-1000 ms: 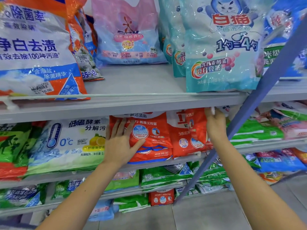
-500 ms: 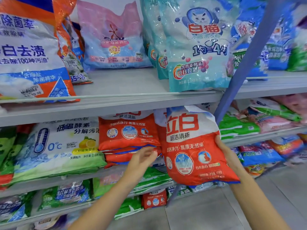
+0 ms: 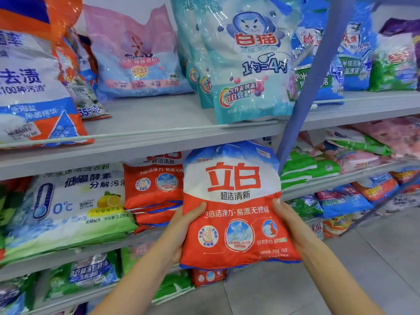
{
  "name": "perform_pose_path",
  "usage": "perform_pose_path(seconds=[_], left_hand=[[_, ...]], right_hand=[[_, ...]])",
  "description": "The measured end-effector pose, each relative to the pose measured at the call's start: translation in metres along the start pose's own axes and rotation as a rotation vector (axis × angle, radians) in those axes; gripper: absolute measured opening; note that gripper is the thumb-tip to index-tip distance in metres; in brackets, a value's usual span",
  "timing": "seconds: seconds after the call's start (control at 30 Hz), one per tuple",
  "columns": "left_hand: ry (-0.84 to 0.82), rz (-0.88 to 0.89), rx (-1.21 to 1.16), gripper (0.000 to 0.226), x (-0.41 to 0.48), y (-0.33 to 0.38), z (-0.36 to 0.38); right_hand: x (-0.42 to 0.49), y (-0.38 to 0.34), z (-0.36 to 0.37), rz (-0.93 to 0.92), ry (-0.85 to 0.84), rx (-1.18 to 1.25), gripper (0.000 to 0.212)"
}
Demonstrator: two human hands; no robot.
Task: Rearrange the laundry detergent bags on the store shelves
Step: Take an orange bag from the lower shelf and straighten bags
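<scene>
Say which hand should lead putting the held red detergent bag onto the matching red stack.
Left, probably. Both hands grip the red detergent bag, but the left hand sits beside the red stack; the right hand is on the far edge.

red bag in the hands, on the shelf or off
Off: left hand and right hand grip the red bag by its sides, upright, in front of the shelves.

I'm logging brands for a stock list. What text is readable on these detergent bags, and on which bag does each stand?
"立白": red bag, held
"超洁清新": red bag
"3倍洁净力·易漂无残留": red bag
"白猫": teal cat bag
"1勺=4勺": teal cat bag
"低温酵素": white-green bag
"0°C": white-green bag
"100种污渍": orange-blue bag
"10.00": price sticker on the orange-blue bag
Pink bag and all small print: too blurred to read.
</scene>
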State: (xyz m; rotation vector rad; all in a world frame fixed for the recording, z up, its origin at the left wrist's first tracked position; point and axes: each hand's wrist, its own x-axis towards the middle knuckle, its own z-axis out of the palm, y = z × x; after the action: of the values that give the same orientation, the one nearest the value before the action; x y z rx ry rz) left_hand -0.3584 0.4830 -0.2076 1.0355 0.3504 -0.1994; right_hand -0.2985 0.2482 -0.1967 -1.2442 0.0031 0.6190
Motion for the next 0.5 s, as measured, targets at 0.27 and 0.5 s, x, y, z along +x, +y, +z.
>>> perform_pose_path(seconds=[0.27,0.5], left_hand=[[0.075,0.185,0.120,0.039,-0.006,0.022,-0.027],[0.166,0.177,0.050,0.024,0.005,0.038,-0.039]], right_hand=[[0.028,0.015,0.028,-0.116,0.202,-0.081,0.015],[0.043,0.010,0.035,-0.099,0.215,-0.274,0.020]])
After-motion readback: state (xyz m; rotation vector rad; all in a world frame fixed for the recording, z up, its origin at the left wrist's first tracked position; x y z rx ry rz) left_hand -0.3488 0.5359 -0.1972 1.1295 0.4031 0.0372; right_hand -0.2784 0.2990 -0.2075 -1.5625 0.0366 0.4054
